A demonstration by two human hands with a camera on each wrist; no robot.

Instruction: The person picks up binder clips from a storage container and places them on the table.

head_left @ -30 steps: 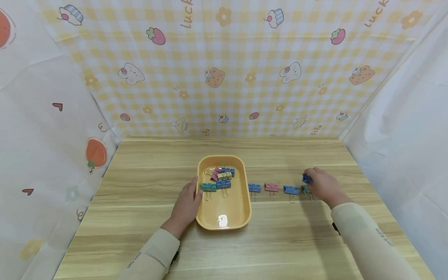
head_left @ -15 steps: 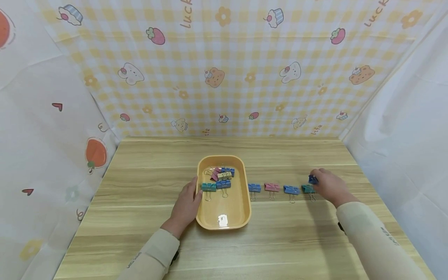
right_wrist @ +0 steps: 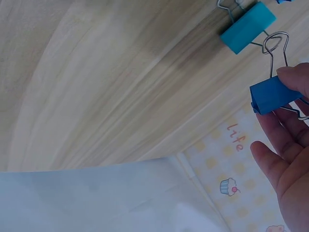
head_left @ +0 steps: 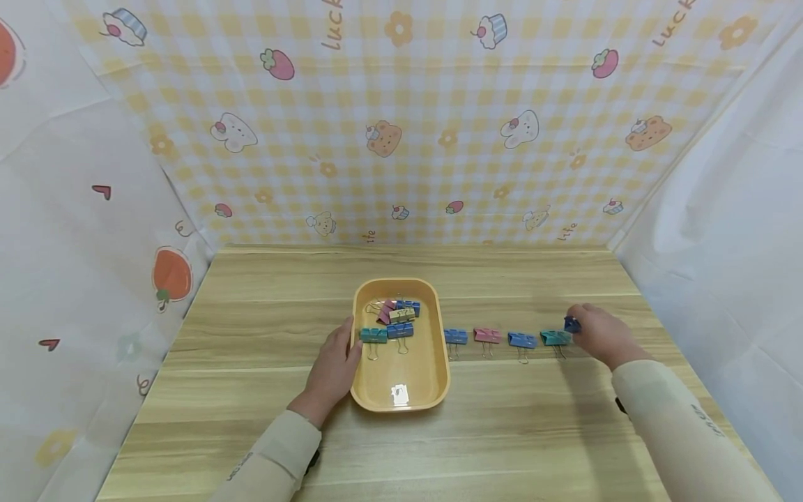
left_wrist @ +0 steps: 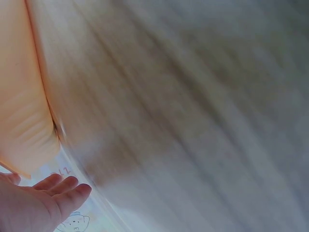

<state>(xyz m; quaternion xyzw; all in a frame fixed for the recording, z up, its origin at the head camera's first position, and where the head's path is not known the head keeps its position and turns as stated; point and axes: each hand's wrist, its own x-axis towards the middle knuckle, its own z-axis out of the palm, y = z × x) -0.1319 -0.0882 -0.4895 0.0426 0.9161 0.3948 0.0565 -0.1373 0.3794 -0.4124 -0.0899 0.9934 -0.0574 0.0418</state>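
Note:
My right hand [head_left: 602, 335] pinches a blue binder clip [right_wrist: 273, 95] between thumb and fingers, its wire handles sticking out. It is close to the right end of a row of binder clips on the table, just right of a teal binder clip [head_left: 555, 338]. Leftward along that row lie a blue clip [head_left: 522, 340], a pink clip [head_left: 486, 336] and another blue clip [head_left: 456, 337] beside the tray. My left hand [head_left: 334, 369] holds the yellow tray [head_left: 376, 380] by its left side, thumb at the rim and fingers along the outer wall.
Inside the tray several more clips lie toward the far end, among them a teal clip [head_left: 373, 335], a blue clip [head_left: 400, 330] and a yellow clip [head_left: 403, 315]. A checked cloth [head_left: 414, 181] hangs behind the wooden table [head_left: 502, 432], with white cloth on both sides.
My right hand has moved right and slightly nearer with the blue clip, past the teal clip, which is now fully uncovered. The left hand and tray have stayed put.

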